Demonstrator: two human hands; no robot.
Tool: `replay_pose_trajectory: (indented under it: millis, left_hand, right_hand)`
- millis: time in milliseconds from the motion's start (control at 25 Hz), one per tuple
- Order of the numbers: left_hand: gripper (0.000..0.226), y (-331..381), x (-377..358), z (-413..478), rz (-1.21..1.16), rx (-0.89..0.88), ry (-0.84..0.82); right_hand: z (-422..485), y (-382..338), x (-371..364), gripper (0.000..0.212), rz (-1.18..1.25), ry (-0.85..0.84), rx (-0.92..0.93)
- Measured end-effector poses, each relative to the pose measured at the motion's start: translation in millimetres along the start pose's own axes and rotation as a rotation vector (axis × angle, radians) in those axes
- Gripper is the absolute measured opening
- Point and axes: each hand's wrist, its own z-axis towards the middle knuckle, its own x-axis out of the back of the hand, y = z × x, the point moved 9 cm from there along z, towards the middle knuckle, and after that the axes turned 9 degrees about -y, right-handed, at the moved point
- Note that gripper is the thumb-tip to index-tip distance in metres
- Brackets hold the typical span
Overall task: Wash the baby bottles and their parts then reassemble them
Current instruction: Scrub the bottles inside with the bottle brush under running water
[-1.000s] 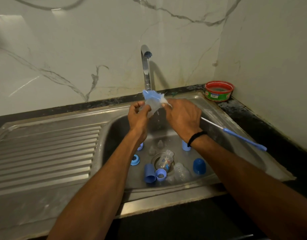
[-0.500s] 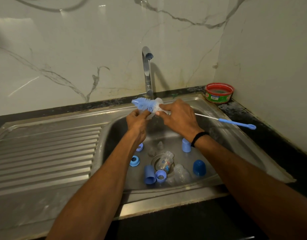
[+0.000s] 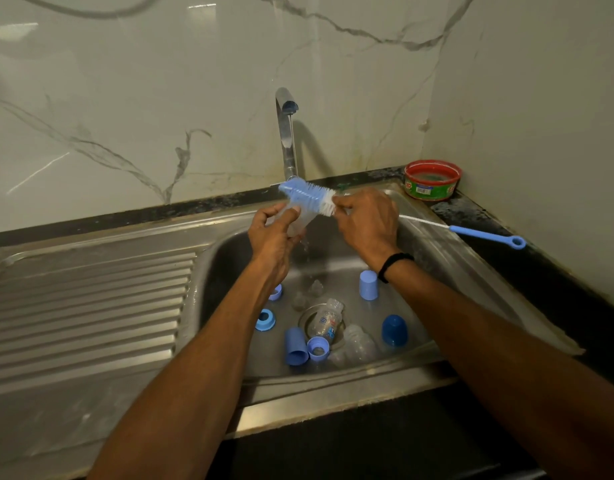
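Two hands over the sink [image 3: 212, 237], under a running tap [image 3: 286, 133]. Left hand [image 3: 274, 237]: fingers curled round a clear bottle [image 3: 298, 221], held tilted. Right hand [image 3: 367, 223]: pinches the bottle brush [image 3: 307, 197] just behind its bristles, at the bottle's upper end. Basin floor: second bottle [image 3: 328, 318], dark blue cap [image 3: 395, 330], blue ring [image 3: 265, 319]. Bench [image 3: 471, 209] corner: red tub [image 3: 432, 180].

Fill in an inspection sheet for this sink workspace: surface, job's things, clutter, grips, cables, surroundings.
Surface: steel sink with ribbed drainboard on the left; tap running.
Job's things: clear bottle and bottle brush in hand; blue caps, rings, second bottle in the basin.
Clutter: red tub at the back corner.
Grips: left hand holds the clear bottle; right hand pinches the bottle brush behind its bristles.
Cables: nothing seen.
Surroundings: marble wall, dark counter.
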Motion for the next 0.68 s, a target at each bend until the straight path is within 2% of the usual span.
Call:
replay_pose_trajectory:
  millis: [280, 520, 680]
  left_hand:
    - [0.049, 4.1, 0.0, 5.9, 0.193, -0.082, 0.0]
    - [0.024, 2.1, -0.3, 2.7, 0.331, -0.089, -0.004]
    - [0.028, 0.7, -0.4, 5.0, 0.341, -0.094, -0.004]
  right_hand:
    - [-4.6, -6.0, 2.3, 0.029, 0.059, 0.034, 0.005]
    - [-8.8, 3.0, 0.1, 0.028, 0.173, -0.011, -0.064]
    - [-6.9, 4.1, -3.2, 0.029, 0.191, -0.033, -0.076]
